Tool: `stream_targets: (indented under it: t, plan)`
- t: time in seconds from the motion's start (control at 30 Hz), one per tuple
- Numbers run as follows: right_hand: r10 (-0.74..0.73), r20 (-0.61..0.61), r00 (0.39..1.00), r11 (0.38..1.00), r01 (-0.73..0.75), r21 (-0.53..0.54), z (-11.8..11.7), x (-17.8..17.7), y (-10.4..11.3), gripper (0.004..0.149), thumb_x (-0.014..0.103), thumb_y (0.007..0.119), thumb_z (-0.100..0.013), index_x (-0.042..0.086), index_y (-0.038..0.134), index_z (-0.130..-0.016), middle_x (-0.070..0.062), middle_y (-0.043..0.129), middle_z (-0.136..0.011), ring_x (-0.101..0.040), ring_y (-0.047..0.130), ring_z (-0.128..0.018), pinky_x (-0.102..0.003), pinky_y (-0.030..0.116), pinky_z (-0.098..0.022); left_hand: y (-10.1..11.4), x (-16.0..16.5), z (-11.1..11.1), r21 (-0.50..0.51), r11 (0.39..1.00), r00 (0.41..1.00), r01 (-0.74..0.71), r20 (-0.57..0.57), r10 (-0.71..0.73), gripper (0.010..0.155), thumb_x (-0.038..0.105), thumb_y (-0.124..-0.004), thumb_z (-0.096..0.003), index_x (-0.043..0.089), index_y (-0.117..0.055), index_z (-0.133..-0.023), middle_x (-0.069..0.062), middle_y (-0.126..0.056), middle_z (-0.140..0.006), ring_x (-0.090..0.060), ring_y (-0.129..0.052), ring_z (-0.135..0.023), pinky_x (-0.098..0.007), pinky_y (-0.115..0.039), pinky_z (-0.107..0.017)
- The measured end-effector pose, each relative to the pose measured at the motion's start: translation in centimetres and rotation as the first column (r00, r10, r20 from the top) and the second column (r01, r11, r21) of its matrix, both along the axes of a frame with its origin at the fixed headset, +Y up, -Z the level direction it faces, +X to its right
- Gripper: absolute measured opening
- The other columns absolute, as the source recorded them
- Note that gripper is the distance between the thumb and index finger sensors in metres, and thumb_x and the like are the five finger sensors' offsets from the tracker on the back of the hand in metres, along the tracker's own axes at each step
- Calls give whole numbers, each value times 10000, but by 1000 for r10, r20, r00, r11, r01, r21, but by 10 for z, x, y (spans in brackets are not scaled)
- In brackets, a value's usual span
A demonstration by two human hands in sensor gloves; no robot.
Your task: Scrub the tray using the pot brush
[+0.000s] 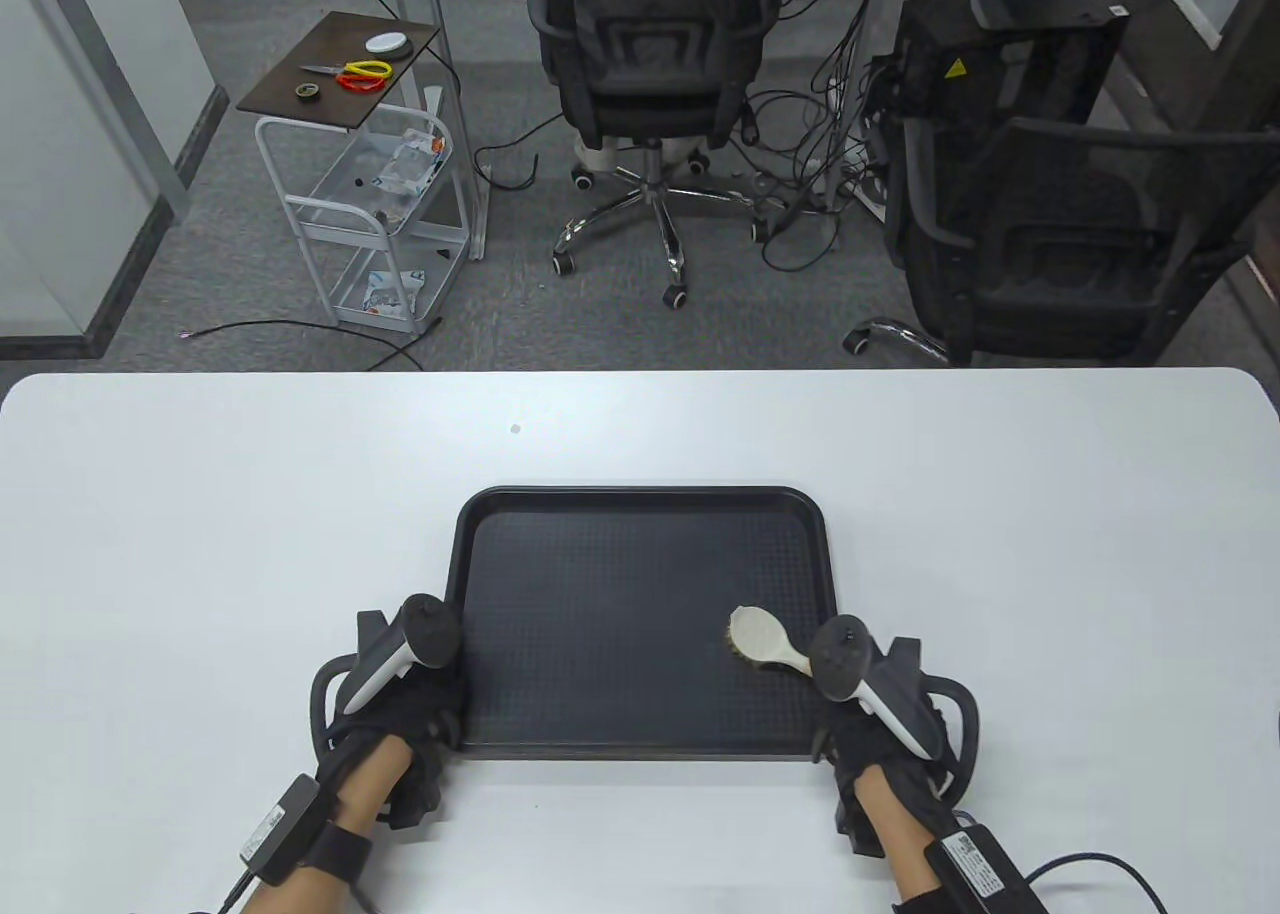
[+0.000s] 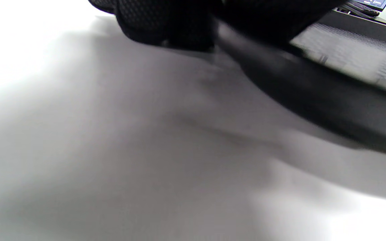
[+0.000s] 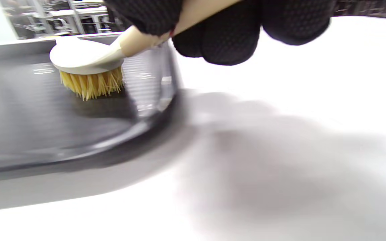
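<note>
The black tray (image 1: 640,624) lies in the lower middle of the table view, on the white table (image 1: 200,514). The right hand (image 1: 880,724), at the tray's lower right corner, has its fingers (image 3: 233,36) curled around the handle of the pot brush (image 1: 762,639); in the right wrist view the yellow bristles sit down on the tray floor, just inside the right wall. The left hand (image 1: 395,714) is at the tray's lower left corner, touching the rim, but whether it clamps the edge or only presses against it I cannot tell: the left wrist view is blurred.

What could go wrong, to my eye: the brush works so near the side wall that a hard stroke outward may knock the head against the rim or ride over it onto the table. If the left hand's hold is light, the tray may slide or swivel under the scrubbing. A steep handle angle may splay the bristles instead of scouring.

Counted: one tray, one brush, two gloved hands, each with one tracker. Beyond the table, two black office chairs (image 1: 650,64) and one white cart (image 1: 370,204).
</note>
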State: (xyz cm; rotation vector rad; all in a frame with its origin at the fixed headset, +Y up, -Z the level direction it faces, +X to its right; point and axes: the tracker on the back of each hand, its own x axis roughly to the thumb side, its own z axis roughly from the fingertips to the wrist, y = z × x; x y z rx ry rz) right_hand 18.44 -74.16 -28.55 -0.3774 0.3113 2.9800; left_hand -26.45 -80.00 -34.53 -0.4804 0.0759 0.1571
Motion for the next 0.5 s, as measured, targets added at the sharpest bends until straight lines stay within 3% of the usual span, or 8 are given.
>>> stream_targets:
  t: [0.1,0.2,0.33,0.5]
  plan:
    - [30,20,999,999,-30,-10,2,14,6,520,233,798,-466,277,722,-979,-91,779,-955,-281,895,-720,-513,772,-534,0,0,0,1,1000,1000,5,0,-5,763,445,-720,-492,319,-234,-1067,-23,-682,-795,-232,-730,-692,-532,-435,-783]
    - [28,-2,1000,1000,-28,10,2,0,14,520,228,797,-473,250,721,-987,-98,775,-957,-293,884,-714,-515,755,-526,0,0,0,2,1000,1000,6,-1,-6,764,445,-720,-492,320,-234,-1067,-22,-683,-795,-232,-730,-693,-531,-436,-783]
    - [-3,-153,988,995,18,99,4,-51,29,522,245,788,-479,262,705,-994,-88,770,-962,-275,885,-717,-499,763,-527,0,0,0,1,1000,1000,7,0,-7,764,445,-720,-491,319,-234,-1067,-22,-683,-794,-232,-730,-693,-532,-435,-783]
    - [-34,-327,944,987,83,135,4,-128,31,525,252,783,-481,268,694,-998,-79,763,-967,-270,883,-721,-494,765,-530,0,1,0,5,1000,1000,14,-1,-14,763,445,-719,-493,320,-233,-1068,-21,-683,-796,-231,-730,-695,-531,-436,-783]
